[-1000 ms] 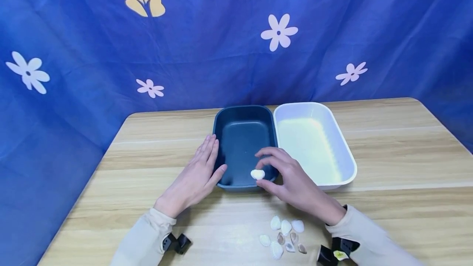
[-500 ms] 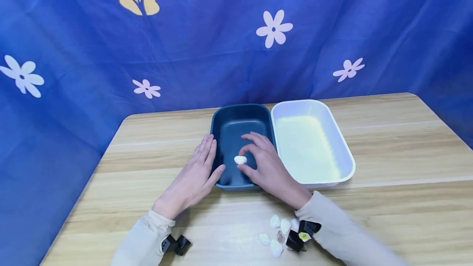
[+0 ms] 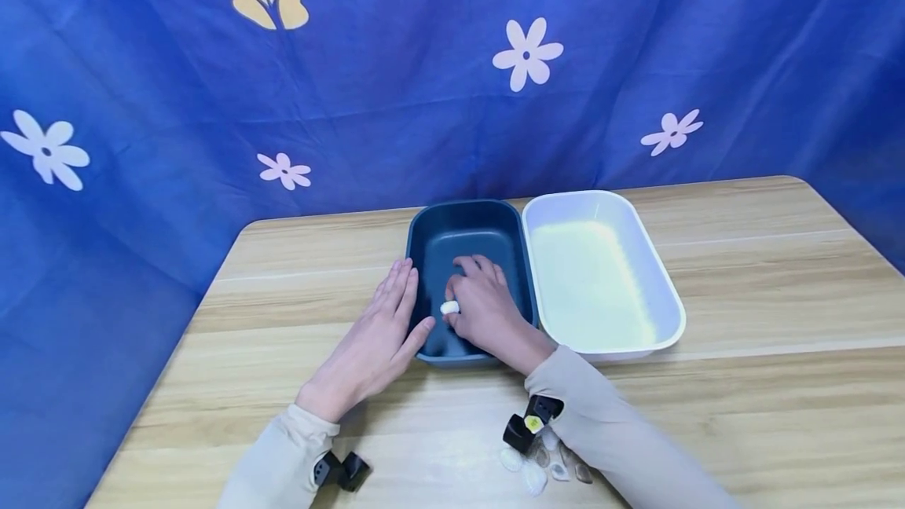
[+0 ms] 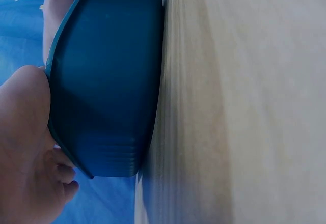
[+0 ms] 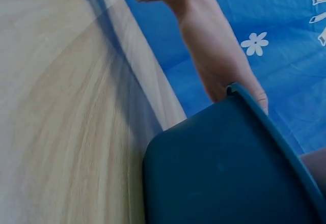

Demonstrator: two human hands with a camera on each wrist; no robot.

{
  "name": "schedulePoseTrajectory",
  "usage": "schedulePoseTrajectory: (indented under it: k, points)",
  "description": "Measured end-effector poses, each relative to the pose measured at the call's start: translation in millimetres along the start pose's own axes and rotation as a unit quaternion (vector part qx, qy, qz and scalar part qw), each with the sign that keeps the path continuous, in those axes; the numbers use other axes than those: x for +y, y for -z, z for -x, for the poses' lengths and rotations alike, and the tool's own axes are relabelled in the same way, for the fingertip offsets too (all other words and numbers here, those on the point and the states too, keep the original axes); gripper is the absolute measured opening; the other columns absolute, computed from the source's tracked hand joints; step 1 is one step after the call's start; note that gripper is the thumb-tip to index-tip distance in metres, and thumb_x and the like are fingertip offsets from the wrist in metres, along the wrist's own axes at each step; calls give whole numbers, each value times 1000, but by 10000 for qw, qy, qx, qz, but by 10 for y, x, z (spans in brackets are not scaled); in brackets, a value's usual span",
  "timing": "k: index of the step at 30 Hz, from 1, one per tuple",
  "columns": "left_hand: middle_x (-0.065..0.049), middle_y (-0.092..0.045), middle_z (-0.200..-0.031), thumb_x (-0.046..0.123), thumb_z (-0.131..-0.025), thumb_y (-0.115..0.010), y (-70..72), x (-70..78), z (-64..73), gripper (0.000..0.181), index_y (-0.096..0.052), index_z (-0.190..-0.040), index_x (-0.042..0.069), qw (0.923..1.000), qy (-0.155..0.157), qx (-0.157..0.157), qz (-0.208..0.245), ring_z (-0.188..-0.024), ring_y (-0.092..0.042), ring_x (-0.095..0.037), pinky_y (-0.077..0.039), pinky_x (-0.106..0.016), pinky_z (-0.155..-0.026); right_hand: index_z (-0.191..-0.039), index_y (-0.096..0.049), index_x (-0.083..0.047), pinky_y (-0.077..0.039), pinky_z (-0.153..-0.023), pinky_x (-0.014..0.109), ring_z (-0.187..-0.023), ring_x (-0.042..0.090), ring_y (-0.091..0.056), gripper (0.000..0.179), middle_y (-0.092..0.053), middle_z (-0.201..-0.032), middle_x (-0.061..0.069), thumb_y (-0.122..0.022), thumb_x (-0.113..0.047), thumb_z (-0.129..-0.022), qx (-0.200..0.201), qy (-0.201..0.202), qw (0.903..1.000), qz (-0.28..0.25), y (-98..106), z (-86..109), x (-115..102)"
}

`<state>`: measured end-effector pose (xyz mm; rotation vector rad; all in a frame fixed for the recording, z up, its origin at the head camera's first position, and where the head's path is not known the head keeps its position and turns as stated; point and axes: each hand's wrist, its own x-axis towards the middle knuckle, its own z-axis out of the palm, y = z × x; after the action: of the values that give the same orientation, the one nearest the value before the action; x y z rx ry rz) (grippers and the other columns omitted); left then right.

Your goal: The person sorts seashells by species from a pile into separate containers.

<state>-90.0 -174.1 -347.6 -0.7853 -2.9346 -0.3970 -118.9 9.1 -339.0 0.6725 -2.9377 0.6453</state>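
Observation:
A white ribbed seashell (image 3: 449, 307) is pinched between the thumb and fingers of my right hand (image 3: 490, 311), over the near half of a dark teal tub (image 3: 470, 220). My left hand (image 3: 375, 336) lies along the tub's left rim, its fingers straight and its thumb reaching to the near left corner. From the left wrist, the tub's outer wall (image 4: 109, 81) fills the middle, with the left hand (image 4: 25, 147) against its rim. In the right wrist view the tub wall (image 5: 219, 168) hides the shell, and the left hand (image 5: 224, 56) shows behind the rim.
To the right, a white tub (image 3: 601, 281) stands beside the teal one. Several white and brownish shells (image 3: 535, 481) lie on the wooden table (image 3: 763, 289) near the front, partly covered by the right sleeve and wrist camera. A blue curtain (image 3: 396, 100) hangs behind.
My right hand has carried the shell left from the teal tub's near right corner to over its middle, and its fingers have drawn closer together. The left hand has stayed on the rim.

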Motion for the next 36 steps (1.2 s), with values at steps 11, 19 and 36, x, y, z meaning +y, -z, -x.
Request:
schedulePoseTrajectory:
  k: [11,19,36]
  points:
    - [-20,-10,-159,41,-104,-35,5,15,3,69,-18,-151,-6,10000,27,-25,60,-148,-1,-27,-14,-45,-118,-105,-70,-12,-27,-109,57,-134,38,-32,34,-49,-138,12,-81,-30,-78,-382,-174,9978,515,18,-42,-17]
    - [-19,-9,-160,44,-104,-32,44,16,-8,70,-17,-151,-6,10000,42,-18,80,-148,-1,-26,-14,-45,-118,-108,-70,-7,-35,-108,48,-129,34,-41,36,-54,-132,15,-82,-22,-78,592,656,9953,-389,353,205,79]
    - [-18,-6,-160,46,-104,-30,51,-4,-31,72,-16,-151,-6,9999,61,-70,142,-148,1,-25,-12,-44,-119,-104,-69,-13,-44,-97,19,-107,16,-61,20,-62,-118,1,-73,-11,-85,867,2854,9372,-1809,551,1235,594]
